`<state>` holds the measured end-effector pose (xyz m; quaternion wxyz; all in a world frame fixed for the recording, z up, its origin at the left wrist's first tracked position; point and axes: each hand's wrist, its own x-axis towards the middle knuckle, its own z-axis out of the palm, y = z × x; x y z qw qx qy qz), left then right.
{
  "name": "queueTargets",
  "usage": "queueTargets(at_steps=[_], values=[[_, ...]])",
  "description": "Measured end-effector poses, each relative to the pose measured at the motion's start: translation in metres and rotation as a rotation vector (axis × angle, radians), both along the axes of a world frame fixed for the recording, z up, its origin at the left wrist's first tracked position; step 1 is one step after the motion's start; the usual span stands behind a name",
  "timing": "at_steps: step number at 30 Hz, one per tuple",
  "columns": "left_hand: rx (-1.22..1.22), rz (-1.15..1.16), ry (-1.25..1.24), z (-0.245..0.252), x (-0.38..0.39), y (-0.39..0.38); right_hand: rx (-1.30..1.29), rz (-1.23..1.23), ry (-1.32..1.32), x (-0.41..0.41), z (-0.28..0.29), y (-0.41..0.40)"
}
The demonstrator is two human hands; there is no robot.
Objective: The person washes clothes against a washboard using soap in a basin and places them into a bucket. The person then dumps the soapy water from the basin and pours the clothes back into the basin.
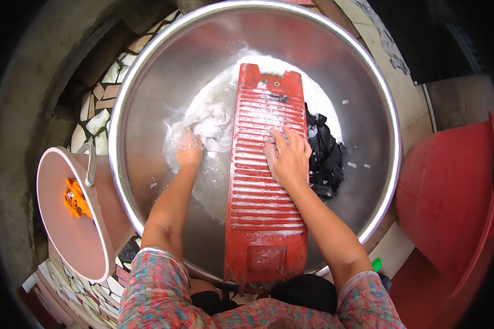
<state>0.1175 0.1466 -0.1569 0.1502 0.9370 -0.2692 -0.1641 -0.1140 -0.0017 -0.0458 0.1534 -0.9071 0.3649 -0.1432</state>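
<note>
A red plastic washboard (pixel 267 193) with soapy ridges stands lengthwise in a large round metal basin (pixel 148 103). My right hand (pixel 290 156) rests on the board's right side with its fingers spread and nothing in them. My left hand (pixel 189 149) is in the sudsy water left of the board, at the edge of a wet white cloth (pixel 216 127); foam and water blur its fingers, so a grip cannot be told. Right of the board, a bunched black cloth (pixel 325 156) lies wet in the basin, partly hidden by the board.
A pink bucket (pixel 51 214) with an orange cloth (pixel 76 197) inside stands left of the basin. On the right is a large red plastic tub (pixel 440 189). A grey cloth (pixel 385 37) lies on the ledge at the upper right. Stone-patterned floor shows at the left.
</note>
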Motion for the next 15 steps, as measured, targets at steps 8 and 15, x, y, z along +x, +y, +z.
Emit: queueTargets(at_steps=[8,15], values=[[0.184,-0.529,0.05,-0.016,-0.045,0.016,-0.059,-0.018,0.018,-0.006,-0.006,-0.009],[0.108,-0.208,0.017,-0.022,-0.062,0.038,-0.011,-0.015,-0.044,0.005,-0.005,-0.001]])
